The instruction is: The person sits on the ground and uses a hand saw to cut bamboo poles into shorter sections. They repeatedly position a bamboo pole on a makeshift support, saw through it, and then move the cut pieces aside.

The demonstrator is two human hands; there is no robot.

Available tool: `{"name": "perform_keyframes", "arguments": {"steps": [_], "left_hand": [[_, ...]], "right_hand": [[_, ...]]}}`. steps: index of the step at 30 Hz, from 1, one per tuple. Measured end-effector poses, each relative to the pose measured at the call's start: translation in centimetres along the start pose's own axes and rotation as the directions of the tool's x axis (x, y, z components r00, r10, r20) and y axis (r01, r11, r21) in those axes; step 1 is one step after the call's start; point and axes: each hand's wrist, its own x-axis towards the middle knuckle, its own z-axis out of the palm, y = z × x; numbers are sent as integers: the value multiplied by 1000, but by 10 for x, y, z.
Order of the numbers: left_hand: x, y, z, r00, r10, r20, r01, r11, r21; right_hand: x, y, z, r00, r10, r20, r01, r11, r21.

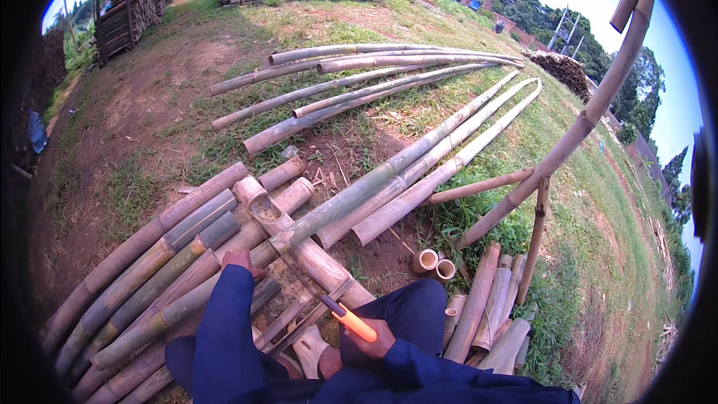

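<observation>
Left hand (239, 260) curled over a long bamboo pole (344, 201), which lies across a notched bamboo piece (323, 263); right hand (379, 338) closed around an orange-handled tool (354, 323).

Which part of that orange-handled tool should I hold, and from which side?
Likely the near end of the orange handle, coming from the lower right, where your right hand grips it. The handle is long, and its dark end points up and left, away from that hand.
</observation>
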Motion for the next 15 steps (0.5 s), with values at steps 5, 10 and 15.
{"name": "perform_keyframes", "arguments": {"steps": [5, 10, 15], "left_hand": [[-9, -11, 13, 995, -19, -99, 18, 1000, -14], [-22, -10, 25, 972, -60, -228, 39, 995, -95], [-27, -5, 26, 980, -97, -173, 81, 992, -100]], "right_hand": [[-10, -18, 11, 995, 72, 71, -73, 997, 9], [-20, -19, 22, 997, 59, 42, -61, 997, 41], [-15, -8, 12, 997, 72, 38, -75, 995, 62]]}}
